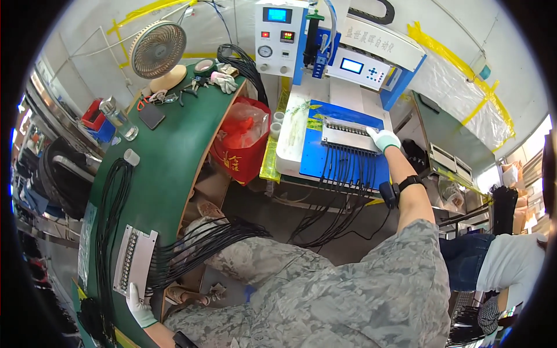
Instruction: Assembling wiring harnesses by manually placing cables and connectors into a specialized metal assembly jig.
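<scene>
Right hand (383, 139), gloved, grip closed on the corner of a grey cable fixture (351, 134) lying on the blue machine bed (325, 165), while the gloved left hand (139, 304) grips a second cable fixture (133, 261) on the green tabletop (168, 156).

Left grip (139, 306) fingertips hidden under metal fixture (134, 260), right grip (383, 139) fingers hidden against second fixture (350, 134), bundled cable (108, 232) ends cut off at desk (174, 145) bottom.
</scene>
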The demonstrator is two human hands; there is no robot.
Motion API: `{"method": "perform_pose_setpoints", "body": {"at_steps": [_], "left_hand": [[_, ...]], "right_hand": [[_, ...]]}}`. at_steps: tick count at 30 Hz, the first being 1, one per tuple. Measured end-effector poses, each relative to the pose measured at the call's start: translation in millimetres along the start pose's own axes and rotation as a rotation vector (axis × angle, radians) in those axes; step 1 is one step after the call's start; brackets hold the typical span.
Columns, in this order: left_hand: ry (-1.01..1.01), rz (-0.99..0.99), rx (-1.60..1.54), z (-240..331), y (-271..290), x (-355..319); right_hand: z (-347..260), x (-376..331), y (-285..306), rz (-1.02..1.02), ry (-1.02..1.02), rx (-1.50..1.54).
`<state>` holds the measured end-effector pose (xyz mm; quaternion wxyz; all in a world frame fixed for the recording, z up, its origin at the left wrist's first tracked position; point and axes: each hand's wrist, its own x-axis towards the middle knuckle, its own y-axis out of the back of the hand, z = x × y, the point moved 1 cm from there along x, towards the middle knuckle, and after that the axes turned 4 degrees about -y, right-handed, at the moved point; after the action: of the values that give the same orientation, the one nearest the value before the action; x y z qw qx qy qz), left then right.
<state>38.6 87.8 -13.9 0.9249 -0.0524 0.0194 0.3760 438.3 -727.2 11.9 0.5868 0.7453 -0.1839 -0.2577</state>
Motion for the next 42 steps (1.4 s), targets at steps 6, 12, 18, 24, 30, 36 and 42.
{"method": "perform_pose_setpoints", "body": {"at_steps": [6,12,18,24,30,36,42], "left_hand": [[0.028,0.027,-0.049,-3.5,4.1,4.9],[0.035,0.008,-0.050,3.5,-2.3,-1.4],[0.024,0.009,-0.038,-3.5,-1.3,4.7],[0.056,-0.001,-0.051,0.7,2.0,3.4],[0.021,0.056,-0.041,3.1,-9.5,-2.3],[0.108,0.002,-0.071,4.9,-15.4,2.3],[0.004,0.121,-0.180,3.0,-32.8,-20.4]], "right_hand": [[-9.9,-33.9,14.4,0.091,-0.013,-0.211],[-5.2,-36.2,8.7,0.028,-0.024,-0.125],[69.2,23.5,-5.6,-0.176,0.132,0.251],[163.6,-24.3,-50.7,-0.256,0.410,-0.360],[124.7,-81.9,-45.7,-0.101,0.044,-0.267],[112.2,-27.4,24.2,0.104,0.341,-0.257],[-136.6,-68.8,14.6,-0.474,0.633,0.941]]}}
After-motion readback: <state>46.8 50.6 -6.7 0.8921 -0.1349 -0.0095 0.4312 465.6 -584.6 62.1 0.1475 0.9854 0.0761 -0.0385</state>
